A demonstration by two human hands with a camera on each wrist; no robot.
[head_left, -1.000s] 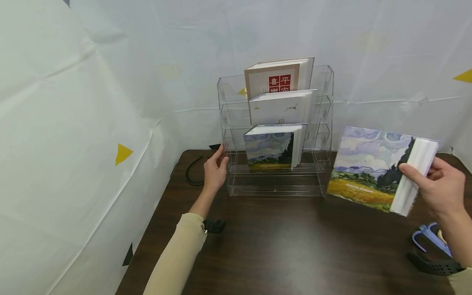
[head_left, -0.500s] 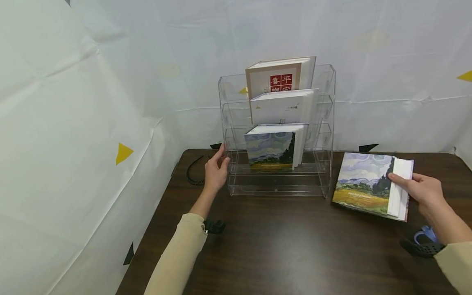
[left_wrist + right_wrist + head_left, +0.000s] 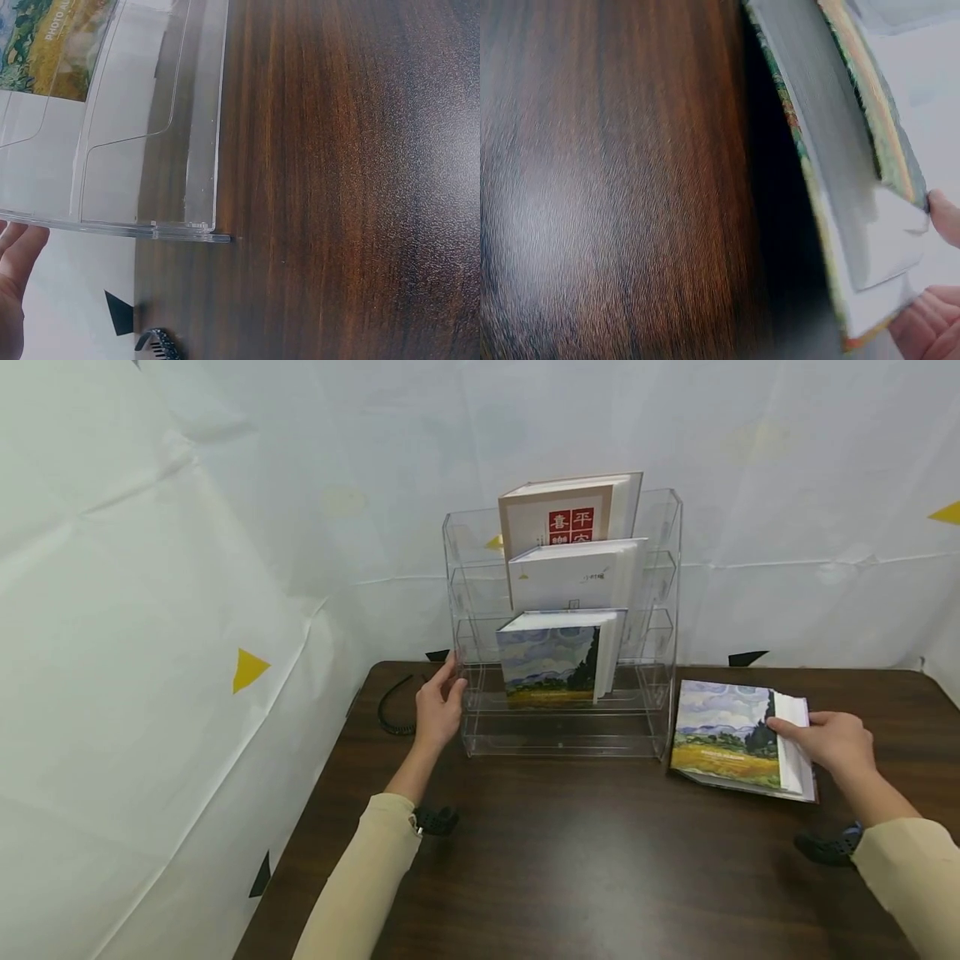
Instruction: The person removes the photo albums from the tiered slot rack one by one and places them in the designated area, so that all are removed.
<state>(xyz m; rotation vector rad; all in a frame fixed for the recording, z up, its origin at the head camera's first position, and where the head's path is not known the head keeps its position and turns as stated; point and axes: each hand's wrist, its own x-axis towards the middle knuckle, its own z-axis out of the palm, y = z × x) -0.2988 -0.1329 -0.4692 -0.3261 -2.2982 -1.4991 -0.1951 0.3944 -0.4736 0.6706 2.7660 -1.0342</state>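
A clear acrylic rack point(image 3: 558, 747) stands on the table with books in its tiers. My left hand point(image 3: 438, 710) touches the rack's left side panel, its index finger extended along it; the left wrist view shows the fingers point(image 3: 22, 244) against that panel's outer face. To the right of the rack, my right hand point(image 3: 836, 743) pinches the right edge of a photo album point(image 3: 723, 735) with a landscape painting on its cover, thumb on top. The right wrist view shows the album's pages point(image 3: 817, 135) slightly apart, a dark shadow beneath its lower cover. Whether the album touches the table, I cannot tell.
In the rack sit a similar landscape album point(image 3: 551, 664) at the front, a white book point(image 3: 558, 585) behind it, and a beige book point(image 3: 525, 522) with red characters at the top. A black toothed hair band point(image 3: 390, 706) lies left. White sheeting point(image 3: 810, 485) hangs behind.
My right hand has lowered the album and brought it leftward, closer to the rack's right side, where it now lies flatter. The left hand has stayed at the rack's side.
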